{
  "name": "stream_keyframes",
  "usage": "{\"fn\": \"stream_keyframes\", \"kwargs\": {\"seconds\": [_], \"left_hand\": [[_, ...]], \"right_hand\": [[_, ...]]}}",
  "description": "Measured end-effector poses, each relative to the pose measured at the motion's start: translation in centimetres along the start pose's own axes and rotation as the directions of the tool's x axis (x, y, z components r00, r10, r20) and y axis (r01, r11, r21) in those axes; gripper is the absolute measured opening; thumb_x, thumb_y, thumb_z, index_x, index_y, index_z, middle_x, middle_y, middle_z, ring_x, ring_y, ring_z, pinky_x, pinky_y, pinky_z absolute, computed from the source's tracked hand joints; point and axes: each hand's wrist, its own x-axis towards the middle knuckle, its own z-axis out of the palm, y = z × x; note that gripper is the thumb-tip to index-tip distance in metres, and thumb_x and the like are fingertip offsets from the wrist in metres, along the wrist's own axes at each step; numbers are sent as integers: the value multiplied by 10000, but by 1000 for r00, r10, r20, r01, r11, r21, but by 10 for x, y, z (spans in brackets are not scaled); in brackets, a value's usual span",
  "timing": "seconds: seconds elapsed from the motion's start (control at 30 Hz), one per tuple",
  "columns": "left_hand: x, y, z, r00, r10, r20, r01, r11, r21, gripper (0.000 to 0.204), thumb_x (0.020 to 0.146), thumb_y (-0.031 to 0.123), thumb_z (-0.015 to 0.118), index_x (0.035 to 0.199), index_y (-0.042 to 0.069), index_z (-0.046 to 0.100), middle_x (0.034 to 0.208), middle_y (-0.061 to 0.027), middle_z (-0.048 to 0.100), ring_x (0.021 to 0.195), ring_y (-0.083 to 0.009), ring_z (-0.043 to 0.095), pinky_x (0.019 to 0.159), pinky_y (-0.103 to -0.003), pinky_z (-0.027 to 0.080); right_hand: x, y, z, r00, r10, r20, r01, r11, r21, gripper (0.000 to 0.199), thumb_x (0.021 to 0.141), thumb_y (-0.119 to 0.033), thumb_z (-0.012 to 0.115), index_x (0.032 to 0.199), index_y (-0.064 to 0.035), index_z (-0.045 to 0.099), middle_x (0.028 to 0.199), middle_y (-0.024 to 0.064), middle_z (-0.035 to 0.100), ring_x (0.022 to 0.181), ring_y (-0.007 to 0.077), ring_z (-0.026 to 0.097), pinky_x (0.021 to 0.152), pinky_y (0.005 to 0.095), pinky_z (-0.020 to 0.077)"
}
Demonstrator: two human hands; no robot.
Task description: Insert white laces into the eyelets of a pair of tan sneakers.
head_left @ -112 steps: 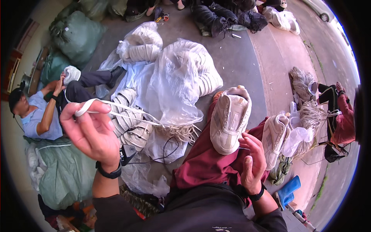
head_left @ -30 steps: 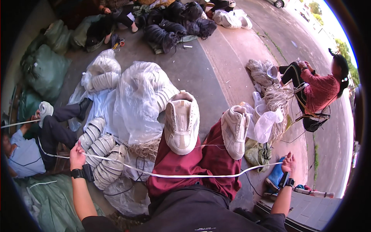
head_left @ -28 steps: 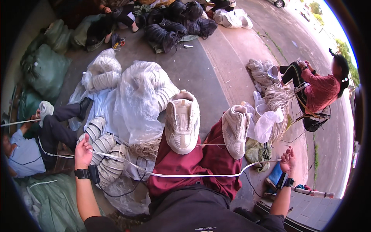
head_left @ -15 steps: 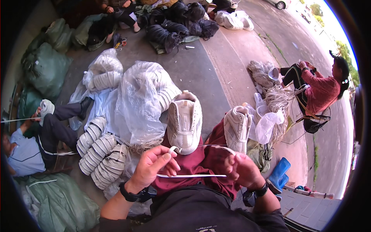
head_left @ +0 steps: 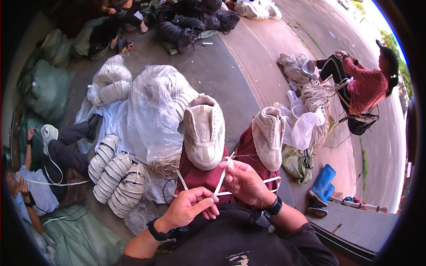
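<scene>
A flat white shoelace [head_left: 220,181] runs between my two hands above my lap. My left hand [head_left: 190,207], closed, pinches its lower end between thumb and finger. The fingers of my right hand [head_left: 245,181] are closed on the lace higher up, just below the toe of a beige-white sneaker [head_left: 204,133]. That sneaker rests on my left thigh, toe toward me. A second sneaker [head_left: 269,139] stands on my right thigh. More lace loops lie across my dark red trousers, and a thin thread stretches from my right hand toward the second sneaker.
Stacked pale shoe uppers [head_left: 116,179] and a clear plastic bag [head_left: 153,113] lie on the left. Bundled laces [head_left: 316,99], a white bag [head_left: 306,126] and blue boots [head_left: 323,186] are on the right. Two people sit at left and right, another at the far left.
My right hand has moved left and up toward the sneaker's toe, closer to my left hand. The lace, earlier stretched level between the hands, now slants. The whole view has shifted slightly.
</scene>
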Motion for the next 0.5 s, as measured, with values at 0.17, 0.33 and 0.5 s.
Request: {"fn": "stream_keyframes", "kwargs": {"seconds": [0.17,0.33,0.5], "left_hand": [[4,-2,-4,999,-6,-40,7,1000,24,189,976,127,492,1049,-28,571,876,-134,676,768,-166,671,666,-251,534],[10,-7,-8,1000,-20,16,19,998,55,223,975,119,493,1126,-36,545,974,-113,663,893,-149,649,786,-259,520],[30,-6,6,986,123,-110,-114,990,84,324,973,142,515,1245,-28,471,1118,-84,600,1010,-108,592,863,-240,478]], "right_hand": [[1,-9,-12,996,-70,-56,67,996,-54,221,962,-198,546,1102,-38,609,750,-26,549,548,31,345,499,183,279],[1,-5,-23,993,-96,-70,90,992,-83,206,963,-183,540,1076,-29,617,741,-26,558,550,29,365,510,183,303],[-1,1,-15,996,-78,-41,60,942,-331,250,965,-194,547,1083,5,642,710,-64,533,608,2,409,526,172,305]]}}
